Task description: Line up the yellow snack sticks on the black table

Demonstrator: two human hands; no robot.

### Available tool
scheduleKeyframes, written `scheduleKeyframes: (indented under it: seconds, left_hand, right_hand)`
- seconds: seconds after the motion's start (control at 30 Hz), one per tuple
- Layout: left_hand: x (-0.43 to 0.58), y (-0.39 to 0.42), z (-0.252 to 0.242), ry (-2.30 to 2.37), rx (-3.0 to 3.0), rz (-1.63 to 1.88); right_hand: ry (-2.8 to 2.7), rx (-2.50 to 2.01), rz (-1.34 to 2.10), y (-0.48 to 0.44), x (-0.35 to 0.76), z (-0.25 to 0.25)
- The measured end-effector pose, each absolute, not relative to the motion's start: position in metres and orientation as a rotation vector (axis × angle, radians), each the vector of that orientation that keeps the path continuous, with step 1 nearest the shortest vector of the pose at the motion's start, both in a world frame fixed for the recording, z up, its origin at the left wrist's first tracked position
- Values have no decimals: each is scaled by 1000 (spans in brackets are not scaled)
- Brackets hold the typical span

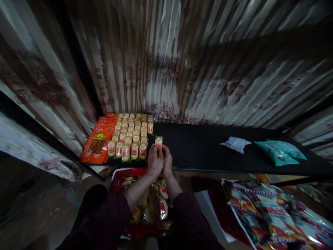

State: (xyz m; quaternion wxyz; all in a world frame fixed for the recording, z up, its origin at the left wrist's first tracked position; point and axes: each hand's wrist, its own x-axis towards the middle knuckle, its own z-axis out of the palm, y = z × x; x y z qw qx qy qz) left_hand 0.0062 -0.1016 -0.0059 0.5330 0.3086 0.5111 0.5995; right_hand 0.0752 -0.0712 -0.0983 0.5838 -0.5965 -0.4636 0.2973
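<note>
My left hand [155, 162] and my right hand [167, 160] are close together above the front edge of the black shelf. Between their fingers is a small wrapped snack cake [158, 141], yellow with a red and white label, standing upright. Both hands appear closed on its lower part, which the fingers hide. Left of the hands, rows of matching wrapped snack cakes [134, 151] stand close together on the shelf. Below my forearms sits a red basket [114, 182] with more wrapped snacks [163, 208] lying loose in it.
Orange snack pouches [94, 146] overlap at the shelf's left end. A white packet [236, 143] and teal packets [278, 151] lie on the black shelf [194, 147] to the right. Large snack bags [275, 215] fill a container at lower right. A striped curtain [166, 69] hangs behind.
</note>
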Motion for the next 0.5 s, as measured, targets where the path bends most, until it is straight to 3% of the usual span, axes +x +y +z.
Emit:
scheduleKeyframes:
  seconds: [0.17,0.5]
  left_hand:
    - [7,-79,-19,1167,709,1440]
    - [57,-24,-61,1538,1354,1303]
  right_hand:
    - [-1061,-1404,717,-45,74,-102]
    - [-1187,-1337,664,-14,70,-98]
